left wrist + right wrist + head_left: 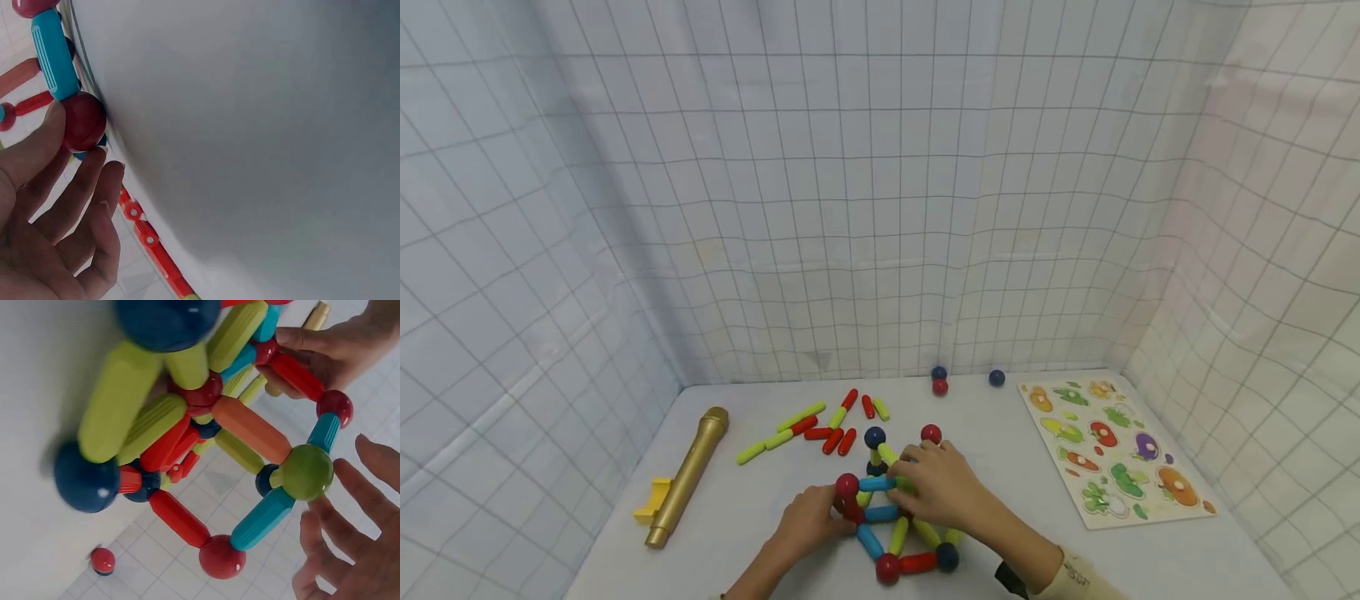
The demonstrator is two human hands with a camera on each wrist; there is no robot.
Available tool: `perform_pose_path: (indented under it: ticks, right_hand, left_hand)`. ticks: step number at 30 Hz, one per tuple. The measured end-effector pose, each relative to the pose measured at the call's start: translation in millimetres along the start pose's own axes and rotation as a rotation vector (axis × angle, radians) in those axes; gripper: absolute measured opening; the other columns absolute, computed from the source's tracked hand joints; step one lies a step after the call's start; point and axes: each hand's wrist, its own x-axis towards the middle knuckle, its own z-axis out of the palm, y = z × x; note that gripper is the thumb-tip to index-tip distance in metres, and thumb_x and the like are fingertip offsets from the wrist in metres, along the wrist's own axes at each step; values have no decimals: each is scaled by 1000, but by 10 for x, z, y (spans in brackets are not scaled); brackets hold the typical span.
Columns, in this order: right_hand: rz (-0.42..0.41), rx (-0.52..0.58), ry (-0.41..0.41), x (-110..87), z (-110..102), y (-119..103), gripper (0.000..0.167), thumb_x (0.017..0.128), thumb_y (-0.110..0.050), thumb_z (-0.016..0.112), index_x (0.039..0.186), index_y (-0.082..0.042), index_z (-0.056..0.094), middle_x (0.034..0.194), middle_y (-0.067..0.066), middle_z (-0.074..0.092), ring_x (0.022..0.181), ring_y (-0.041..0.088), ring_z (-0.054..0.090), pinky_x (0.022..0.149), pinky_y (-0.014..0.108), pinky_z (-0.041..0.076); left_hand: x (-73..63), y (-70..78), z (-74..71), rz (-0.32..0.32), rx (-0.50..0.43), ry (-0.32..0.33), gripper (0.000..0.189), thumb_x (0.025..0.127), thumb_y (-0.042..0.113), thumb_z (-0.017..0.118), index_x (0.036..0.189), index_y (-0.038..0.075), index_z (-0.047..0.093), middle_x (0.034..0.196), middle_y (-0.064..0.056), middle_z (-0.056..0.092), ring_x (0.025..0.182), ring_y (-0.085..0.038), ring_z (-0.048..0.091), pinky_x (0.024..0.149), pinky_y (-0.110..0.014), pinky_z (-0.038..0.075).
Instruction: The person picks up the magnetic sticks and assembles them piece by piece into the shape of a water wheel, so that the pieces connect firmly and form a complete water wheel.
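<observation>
A lattice of coloured balls joined by short rods stands at the table's front, between both hands. In the left wrist view, my left hand (808,521) pinches a dark red ball (84,122) between thumb and fingers, with a light-blue rod (54,53) running up from it. My right hand (940,487) reaches over the lattice from the right. Its fingertips touch a green ball (306,472), while the thumb stays apart from it. From that ball an orange rod (250,428) and a blue rod (262,519) lead off. Palm and fingers partly cover the lattice in the head view.
Loose red rods (847,442) and yellow-green rods (751,452) lie behind the lattice. Farther back are a red ball (940,387) and a dark blue ball (997,377). A gold microphone (692,471) lies left beside a yellow piece (655,500); a vegetable puzzle board (1093,392) lies right.
</observation>
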Motion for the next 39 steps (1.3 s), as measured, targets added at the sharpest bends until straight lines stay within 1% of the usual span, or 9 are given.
perform_pose_path:
  ticks: [4,9,14,18,23,27,31,34,39]
  right_hand:
    - [-14,43,-13,-38,4,39,22,87,-31,71,109,-27,72,112,-5,67,86,10,60,73,24,51]
    - [-19,10,53,-2,31,63,25,84,-14,73,107,-23,73,110,-3,69,72,8,58,64,18,49]
    - [25,36,79,38,72,77,23,85,-18,74,108,-22,74,107,-5,70,83,10,65,72,25,53]
    - [35,45,82,49,88,77,22,86,-20,74,108,-22,74,106,-5,70,85,10,66,74,26,54]
    - [34,42,91,50,91,84,22,87,-22,73,108,-22,74,106,-5,70,84,9,66,73,23,53]
    - [34,48,105,47,94,93,20,87,-23,73,107,-23,74,105,-5,70,82,8,65,69,20,51]
    - [33,46,117,35,101,95,20,86,-22,73,106,-22,75,104,-5,70,81,8,65,66,18,50]
    - [37,40,120,28,108,93,20,86,-21,73,107,-22,74,104,-6,69,80,8,65,65,18,49]
    - [41,52,106,36,107,94,20,87,-22,73,107,-22,74,105,-6,69,82,7,64,67,18,49]
  left_hand:
    - [143,-28,-58,2,50,48,30,76,12,82,103,6,70,86,-4,72,78,-17,63,75,-42,56]
    - [461,-5,-64,22,129,141,28,79,9,79,103,6,67,90,-6,70,81,-19,62,75,-40,56]
    - [716,-22,-42,51,207,277,37,82,8,76,117,9,65,93,-9,63,78,-19,56,70,-36,57]
    - [834,-52,-52,54,262,310,38,83,14,76,120,11,68,101,-12,62,82,-21,55,71,-37,57]
    - [875,-50,-86,60,355,317,29,80,25,80,103,9,75,84,-6,63,73,-17,52,66,-31,53]
    - [850,-63,-104,73,480,356,22,77,23,82,92,8,76,70,-3,62,63,-16,49,62,-28,51]
    - [809,-115,-113,60,576,357,21,80,17,79,99,11,72,82,-6,70,68,-18,57,69,-31,56]
    - [760,-147,-148,25,559,298,24,82,16,78,104,10,71,93,-8,71,77,-21,58,74,-36,58]
    - [688,-237,-241,-21,470,213,10,80,10,78,86,4,71,75,-8,60,70,-20,51,68,-31,53]
